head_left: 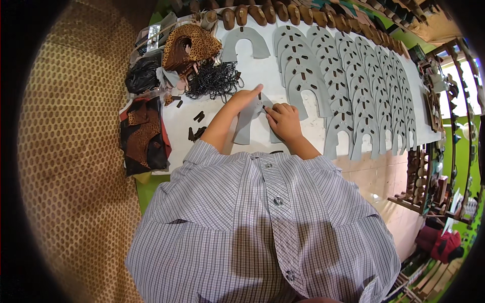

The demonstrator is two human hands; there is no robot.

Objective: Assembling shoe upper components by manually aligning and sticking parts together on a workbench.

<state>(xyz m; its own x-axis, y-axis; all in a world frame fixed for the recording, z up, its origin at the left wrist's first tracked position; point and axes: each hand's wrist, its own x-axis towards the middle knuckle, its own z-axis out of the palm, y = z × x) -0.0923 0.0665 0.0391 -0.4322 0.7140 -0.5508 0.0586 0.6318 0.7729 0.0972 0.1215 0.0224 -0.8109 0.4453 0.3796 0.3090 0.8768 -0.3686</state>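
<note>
In front of me is a grey U-shaped piece [243,130], like a shoe upper, with its two legs toward my body. My left hand [244,98] grips its curved top from the left, one digit pointing up and the others mostly hidden. On the right side of the same piece, my right hand [284,121] has its fingers curled, pinching at a small dark brown strip [264,107] near the top of the curve. Loose dark strips [196,134] lie beside my left forearm.
Overlapping rows of grey pieces with dark strips [336,76] cover the white table's [313,132] right side. One grey piece [246,43] lies farther back. Wooden shoe lasts [257,15] line the far edge. Left are black cords [214,80], leopard-print material [189,45] and a black bag [143,76].
</note>
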